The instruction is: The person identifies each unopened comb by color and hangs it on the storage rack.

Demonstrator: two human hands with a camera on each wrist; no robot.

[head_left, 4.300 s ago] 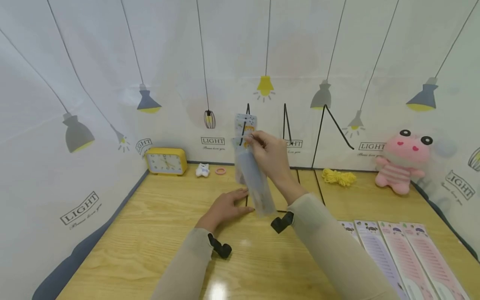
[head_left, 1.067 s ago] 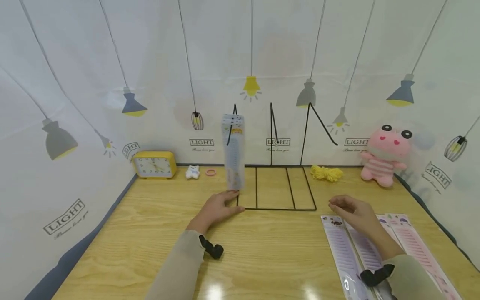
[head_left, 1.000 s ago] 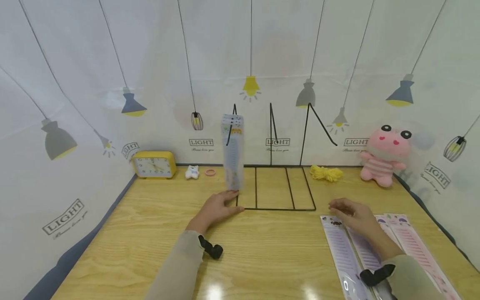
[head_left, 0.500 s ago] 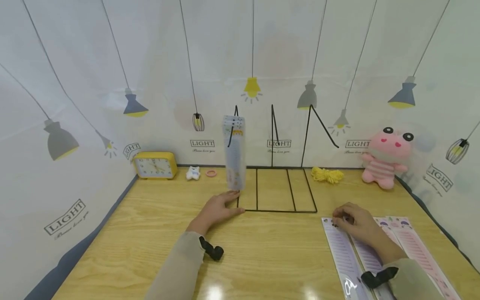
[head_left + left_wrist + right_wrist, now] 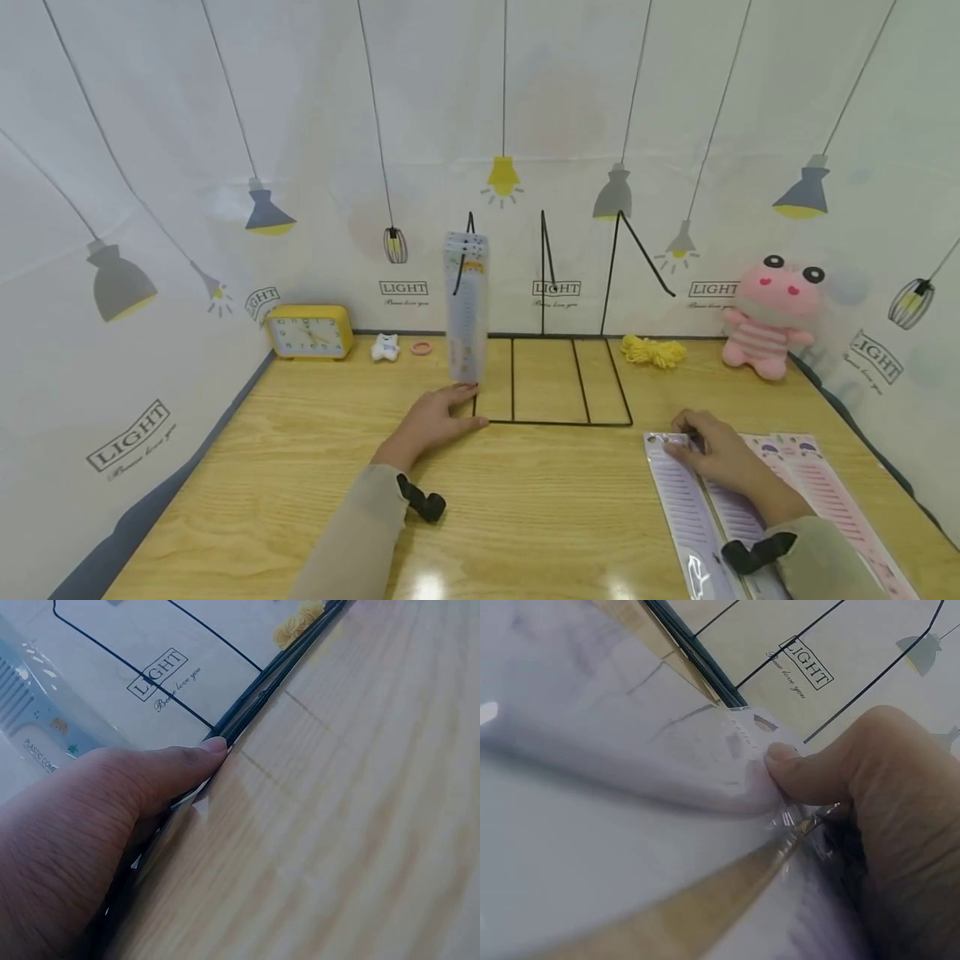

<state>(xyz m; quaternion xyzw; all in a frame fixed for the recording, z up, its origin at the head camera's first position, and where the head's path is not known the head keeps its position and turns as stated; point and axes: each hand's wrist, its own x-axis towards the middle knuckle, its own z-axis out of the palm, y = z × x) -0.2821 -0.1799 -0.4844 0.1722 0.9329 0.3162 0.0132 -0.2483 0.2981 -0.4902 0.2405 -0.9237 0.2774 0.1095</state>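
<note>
My left hand rests at the front left corner of a black wire rack, fingers and thumb touching its base bars. In the left wrist view the thumb lies straight against the bar. From the rack's left hook hang several blue packaged plastic combs, one behind another. My right hand pinches the top end of the leftmost purple packaged comb on the table. The right wrist view shows the thumb on the clear, slightly bent wrapper; the other fingertips are mostly hidden.
Beside that comb lie another purple packaged comb and pink ones. Along the back wall stand a yellow clock, a small white bear figure, a pink ring, yellow cord and a pink plush toy.
My right hand, at the left hook with a comb earlier, left that comb hanging and moved right and down to the table. It now pinches the leftmost purple comb. The left hand has stayed.
</note>
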